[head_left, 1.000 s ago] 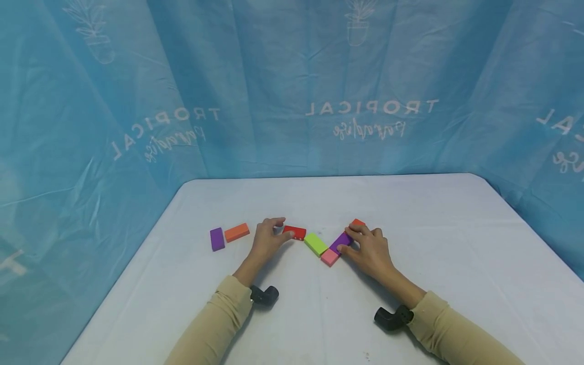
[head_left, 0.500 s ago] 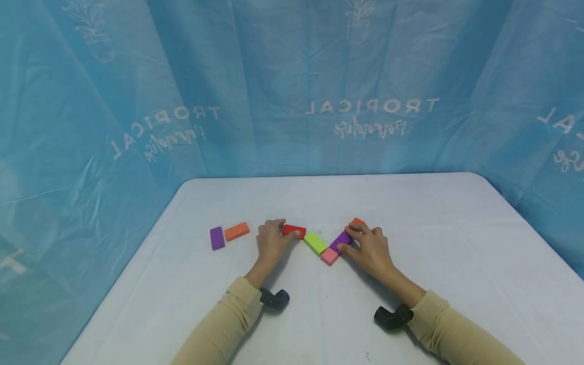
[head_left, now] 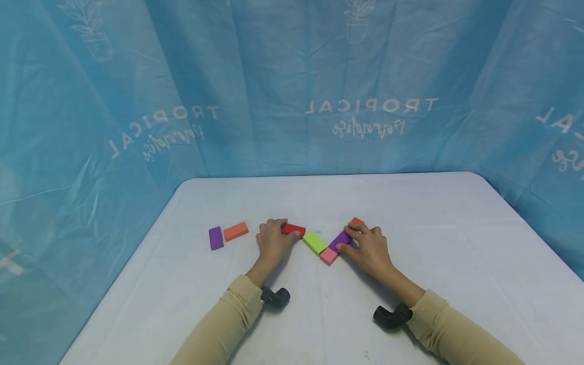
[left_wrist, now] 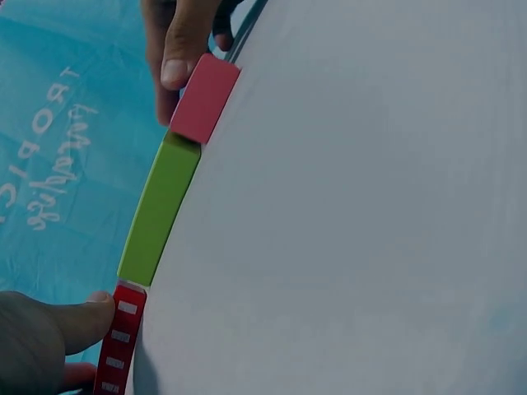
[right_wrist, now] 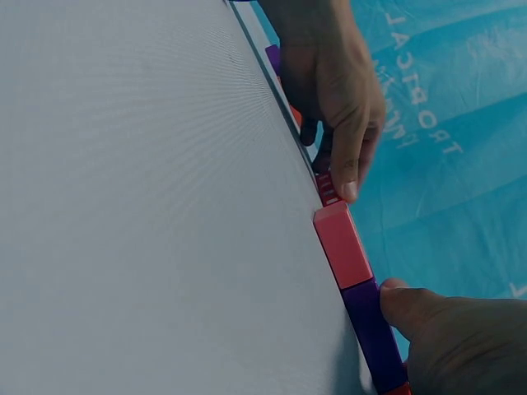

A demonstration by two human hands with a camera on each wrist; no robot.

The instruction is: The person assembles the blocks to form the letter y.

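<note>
Several small rectangular blocks form a V on the white table. My left hand pinches the red block at the V's left end, its thumb along the near side that bears white marks in the left wrist view. A lime green block runs from there to the pink block at the V's point. My right hand holds the right arm's purple block, with its thumb against the side. Beyond it an orange block is partly hidden by the fingers.
Left of the V lie another orange block and another purple block, near each other. Black wrist cameras sit on both forearms, low over the table. A blue printed curtain hangs behind and beside the table.
My left hand has moved a little to the right and its thumb has come onto the red block's near side. The right hand stays at the purple block.
</note>
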